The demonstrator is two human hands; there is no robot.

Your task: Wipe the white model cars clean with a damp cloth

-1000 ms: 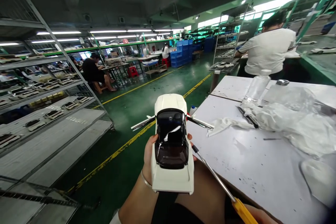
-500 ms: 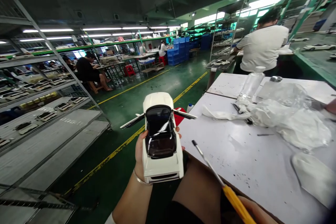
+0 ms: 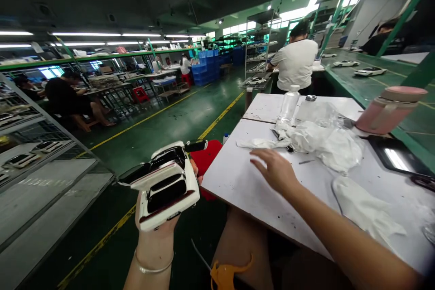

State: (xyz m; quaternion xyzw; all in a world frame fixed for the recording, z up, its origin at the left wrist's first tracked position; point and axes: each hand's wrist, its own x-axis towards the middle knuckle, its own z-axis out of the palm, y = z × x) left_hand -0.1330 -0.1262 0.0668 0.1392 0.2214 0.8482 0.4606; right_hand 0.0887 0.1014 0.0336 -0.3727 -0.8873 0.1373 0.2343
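Note:
A white model car rests in my left hand, whose fingers wrap beneath and around its sides. The car is tilted, its side doors stand out and its rear lid is raised. My right hand is over the white table, fingers stretched forward and holding nothing that I can see. Close beyond its fingertips lies a flattened strip of white wrapping. Low in view, by my lap, is an orange-handled tool with a thin shaft; no hand is on it.
Crumpled white plastic bags, a clear bottle, a pink flask and a dark phone-like slab lie on the table. A red stool stands below its edge. A metal rack is at left; a co-worker sits ahead.
The orange-handled tool has left my right hand, which has moved forward over the table. The car has shifted left, turned and tilted; its rear lid now shows raised. My view has swung right.

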